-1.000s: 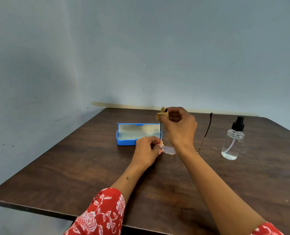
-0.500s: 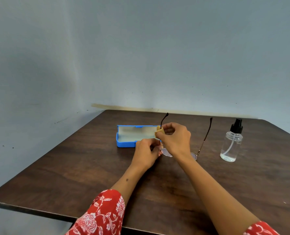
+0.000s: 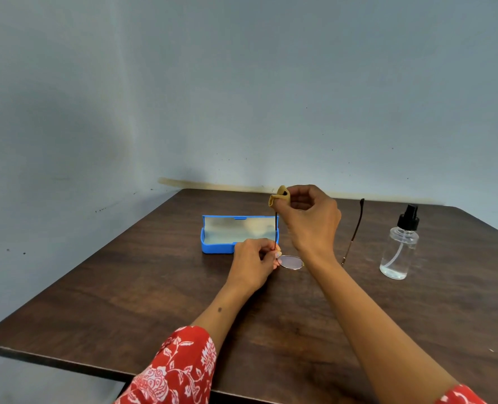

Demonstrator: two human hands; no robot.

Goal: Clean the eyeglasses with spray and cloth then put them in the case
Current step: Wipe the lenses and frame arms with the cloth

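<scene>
The thin-rimmed eyeglasses [image 3: 291,262] stand lens-down on the table with both temple arms pointing up. My left hand [image 3: 253,262] pinches the frame at the left hinge. My right hand [image 3: 309,220] pinches a small tan cloth [image 3: 277,196] round the tip of the left temple arm. The right temple arm [image 3: 355,228] sticks up free behind my right wrist. The blue case [image 3: 230,234] lies open just behind my left hand, its pale lining showing. The clear spray bottle [image 3: 399,246] with a black nozzle stands to the right.
A dark wooden table [image 3: 125,287] sits in a corner of blue-grey walls. Its front edge and left corner are near me. My red floral sleeves show at the bottom.
My right hand has slid the cloth up the left temple arm from near the hinge to its tip. My left hand has kept its hold on the frame.
</scene>
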